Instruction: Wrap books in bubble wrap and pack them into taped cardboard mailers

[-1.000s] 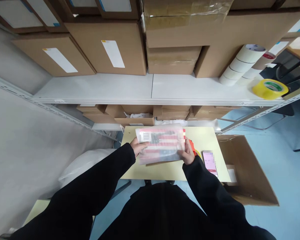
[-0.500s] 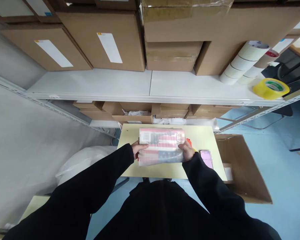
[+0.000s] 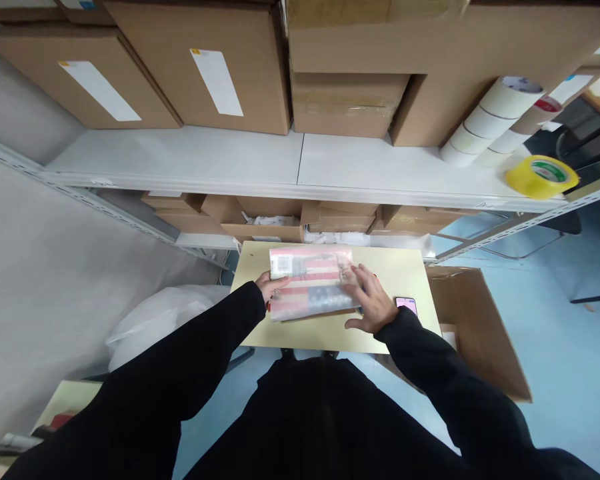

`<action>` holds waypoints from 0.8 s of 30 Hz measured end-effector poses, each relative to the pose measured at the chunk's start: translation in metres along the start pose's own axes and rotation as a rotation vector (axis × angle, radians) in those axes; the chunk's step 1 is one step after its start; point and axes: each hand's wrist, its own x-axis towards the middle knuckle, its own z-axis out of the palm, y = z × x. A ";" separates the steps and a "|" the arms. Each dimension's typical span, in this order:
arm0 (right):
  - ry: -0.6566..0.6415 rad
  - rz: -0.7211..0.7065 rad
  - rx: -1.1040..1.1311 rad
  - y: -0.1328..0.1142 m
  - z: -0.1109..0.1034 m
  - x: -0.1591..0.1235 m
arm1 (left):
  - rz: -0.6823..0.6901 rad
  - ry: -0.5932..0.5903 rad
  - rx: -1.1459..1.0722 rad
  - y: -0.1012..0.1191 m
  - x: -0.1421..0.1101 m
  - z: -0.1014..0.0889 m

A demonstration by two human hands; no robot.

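Observation:
A flat plastic-wrapped package [image 3: 310, 283] with a red-and-white striped flag print and a barcode label is held above the small pale yellow table [image 3: 260, 335]. My left hand [image 3: 271, 287] grips its left edge, thumb on top and fingers hidden beneath. At the right end, my right hand [image 3: 373, 300] has its fingers spread, their tips over or touching the package's face. Under the right forearm lies a phone [image 3: 405, 305] with a pink screen, partly covered by the sleeve.
A grey shelf [image 3: 220, 160] with cardboard boxes [image 3: 240, 73] spans the far side. Tape rolls [image 3: 490, 120] and a yellow tape roll [image 3: 543, 177] stand at its right end. An open carton [image 3: 475, 327] is right of the table, a white plastic bag [image 3: 155, 320] left.
My right hand has loosened from the package's right edge and spread its fingers. The package has shifted slightly left and tilted, still in my left hand. The view has moved a little.

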 end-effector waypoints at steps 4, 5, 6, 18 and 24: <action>-0.109 -0.024 -0.275 -0.012 0.003 0.009 | 0.001 -0.039 0.024 -0.010 -0.001 0.001; -0.130 -0.004 -0.308 -0.014 0.003 0.012 | 0.012 -0.055 0.037 -0.012 -0.001 0.001; -0.156 0.014 -0.331 -0.015 0.001 0.015 | 0.025 -0.074 0.053 -0.014 -0.001 0.001; -0.370 0.049 -0.232 -0.013 -0.014 0.034 | 0.147 -0.291 0.370 -0.011 0.010 -0.019; -0.439 0.040 -0.144 -0.018 -0.013 0.037 | 0.145 -0.346 0.405 -0.016 0.011 -0.023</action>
